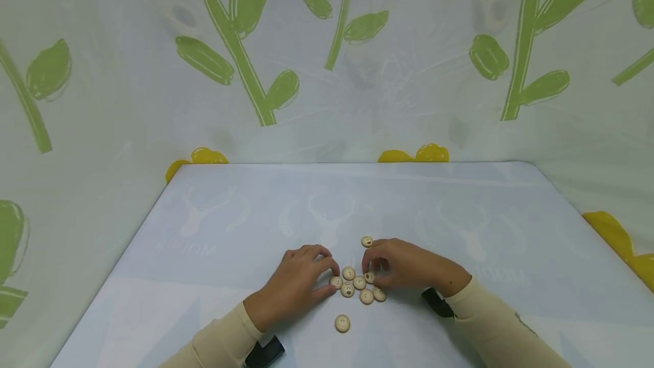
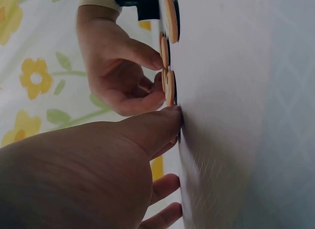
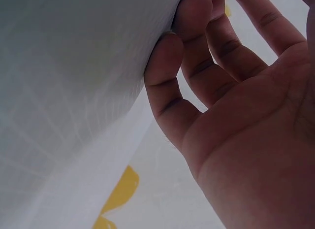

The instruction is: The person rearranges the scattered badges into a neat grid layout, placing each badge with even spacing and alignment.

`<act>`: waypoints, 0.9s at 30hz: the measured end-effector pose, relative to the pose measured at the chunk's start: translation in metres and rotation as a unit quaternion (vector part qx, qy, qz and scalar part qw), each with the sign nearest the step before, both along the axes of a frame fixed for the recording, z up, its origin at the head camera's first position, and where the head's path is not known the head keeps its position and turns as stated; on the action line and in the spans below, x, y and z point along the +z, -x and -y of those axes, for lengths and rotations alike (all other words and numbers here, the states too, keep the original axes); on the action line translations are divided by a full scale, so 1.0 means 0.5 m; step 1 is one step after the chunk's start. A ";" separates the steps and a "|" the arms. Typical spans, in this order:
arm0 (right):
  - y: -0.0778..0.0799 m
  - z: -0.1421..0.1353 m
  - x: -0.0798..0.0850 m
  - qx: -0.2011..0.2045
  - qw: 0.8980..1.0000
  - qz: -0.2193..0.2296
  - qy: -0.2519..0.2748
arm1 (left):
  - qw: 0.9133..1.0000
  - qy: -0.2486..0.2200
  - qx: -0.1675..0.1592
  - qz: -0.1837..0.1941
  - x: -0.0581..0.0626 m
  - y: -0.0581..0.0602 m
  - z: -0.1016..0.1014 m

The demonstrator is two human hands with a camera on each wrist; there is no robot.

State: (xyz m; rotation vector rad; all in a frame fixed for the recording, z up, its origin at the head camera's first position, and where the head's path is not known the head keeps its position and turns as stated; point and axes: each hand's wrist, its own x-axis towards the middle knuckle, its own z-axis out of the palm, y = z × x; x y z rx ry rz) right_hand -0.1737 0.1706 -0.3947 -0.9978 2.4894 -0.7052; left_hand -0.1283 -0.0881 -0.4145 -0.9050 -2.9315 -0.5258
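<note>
Several small round wooden discs with dark face-like marks lie in a cluster on the table in the head view. My left hand (image 1: 301,281) is at the cluster's left side, its thumb and index finger pinching the edges of a wooden disc (image 1: 335,282). On the opposite side, my right hand (image 1: 403,263) grips another disc (image 1: 369,277) between curled fingers and thumb. Between the hands are more discs, among them an upper one (image 1: 348,273) and a lower one (image 1: 347,289). The left wrist view shows discs (image 2: 170,86) edge-on beside the left fingertips. In the right wrist view, the right fingers hide the discs.
One loose disc (image 1: 342,323) lies nearer the person, below the cluster. Another disc (image 1: 367,241) is farther off, close to the right knuckles. The pale patterned table (image 1: 245,203) backs onto a flowered curtain (image 1: 409,84). Each wrist carries a dark strap-on device (image 1: 264,352).
</note>
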 end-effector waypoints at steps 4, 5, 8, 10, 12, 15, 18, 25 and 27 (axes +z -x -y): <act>0.002 -0.001 -0.001 0.000 1.000 -0.003 0.004 | 1.000 0.001 0.000 -0.002 -0.001 0.001 0.000; 0.002 -0.001 -0.002 0.000 1.000 -0.002 0.005 | 1.000 0.001 0.000 -0.003 -0.001 0.001 0.000; 0.003 -0.003 -0.005 -0.001 1.000 0.001 0.009 | 1.000 0.004 0.001 -0.001 -0.002 0.001 -0.001; 0.004 -0.003 -0.005 -0.003 1.000 0.005 0.010 | 1.000 0.004 0.001 0.000 -0.003 0.002 -0.001; 0.004 -0.003 -0.005 -0.003 1.000 0.004 0.011 | 1.000 0.004 0.001 0.002 -0.003 0.002 -0.001; 0.005 -0.003 -0.003 -0.009 1.000 0.000 0.010 | 1.000 0.003 0.002 0.002 -0.003 0.002 -0.001; 0.005 -0.003 -0.001 -0.016 1.000 0.001 0.010 | 1.000 0.003 0.003 0.002 -0.003 0.002 -0.001; 0.007 -0.003 -0.002 -0.036 0.999 -0.007 0.000 | 1.000 -0.004 0.000 0.001 -0.004 0.002 -0.001; 0.007 -0.003 0.000 -0.041 0.999 -0.010 -0.001 | 1.000 -0.005 0.000 -0.001 -0.005 0.002 -0.001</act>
